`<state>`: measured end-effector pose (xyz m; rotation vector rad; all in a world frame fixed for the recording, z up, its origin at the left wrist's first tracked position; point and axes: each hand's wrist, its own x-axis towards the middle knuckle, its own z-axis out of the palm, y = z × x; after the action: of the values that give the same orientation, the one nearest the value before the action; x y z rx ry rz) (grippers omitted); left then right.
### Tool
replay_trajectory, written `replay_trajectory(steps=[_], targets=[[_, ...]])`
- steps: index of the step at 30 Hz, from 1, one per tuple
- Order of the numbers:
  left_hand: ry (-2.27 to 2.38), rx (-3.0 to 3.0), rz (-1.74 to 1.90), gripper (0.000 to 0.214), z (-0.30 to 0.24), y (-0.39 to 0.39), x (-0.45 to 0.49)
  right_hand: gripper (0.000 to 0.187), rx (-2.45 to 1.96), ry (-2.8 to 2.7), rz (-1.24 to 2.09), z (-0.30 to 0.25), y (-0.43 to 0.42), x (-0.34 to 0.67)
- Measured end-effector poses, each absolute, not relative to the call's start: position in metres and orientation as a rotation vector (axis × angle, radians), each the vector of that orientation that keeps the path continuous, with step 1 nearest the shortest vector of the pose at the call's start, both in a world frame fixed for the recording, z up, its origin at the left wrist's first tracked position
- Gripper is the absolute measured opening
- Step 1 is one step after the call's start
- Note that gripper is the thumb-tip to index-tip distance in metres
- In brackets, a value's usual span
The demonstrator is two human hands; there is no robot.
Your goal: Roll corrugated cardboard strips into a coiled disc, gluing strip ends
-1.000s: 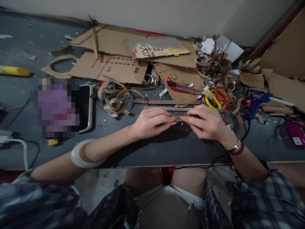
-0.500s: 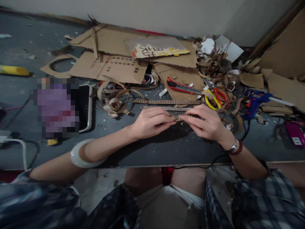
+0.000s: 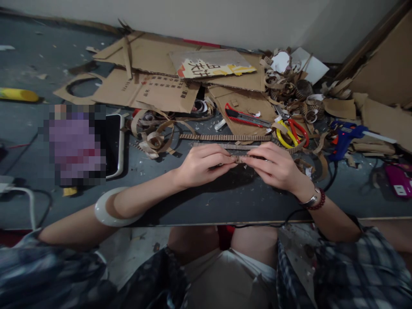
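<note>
Both hands meet over the dark board [image 3: 225,201] and pinch one narrow corrugated cardboard strip [image 3: 240,159] between their fingertips. My left hand [image 3: 201,165] grips the strip's left end with curled fingers. On the strip's right end, my right hand [image 3: 278,167] is closed, and most of the strip is hidden under it. Just beyond the fingers lie a metal ruler [image 3: 225,146] and a longer corrugated strip [image 3: 225,137].
Flat cardboard sheets [image 3: 154,86] and curled offcuts [image 3: 154,137] crowd the back. A red utility knife [image 3: 246,118], yellow and red scissors [image 3: 291,131] and a blue glue gun [image 3: 346,133] lie at the right. A tablet [image 3: 114,146] lies at the left, cables near both board edges.
My right hand has shifted slightly left and up along the strip. The left hand has barely moved.
</note>
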<state>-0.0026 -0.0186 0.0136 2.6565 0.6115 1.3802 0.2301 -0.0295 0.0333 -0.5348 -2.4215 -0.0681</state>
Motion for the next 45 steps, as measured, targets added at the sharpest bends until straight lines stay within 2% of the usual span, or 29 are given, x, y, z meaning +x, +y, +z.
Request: replay_trajectory(steps=[45], targets=[[0.654, 2.622, 1.358, 0.005, 0.0131, -0.0179, -0.0020, 0.028, -0.607, -2.468, -0.088, 0.0321, -0.0264, 0.2296]])
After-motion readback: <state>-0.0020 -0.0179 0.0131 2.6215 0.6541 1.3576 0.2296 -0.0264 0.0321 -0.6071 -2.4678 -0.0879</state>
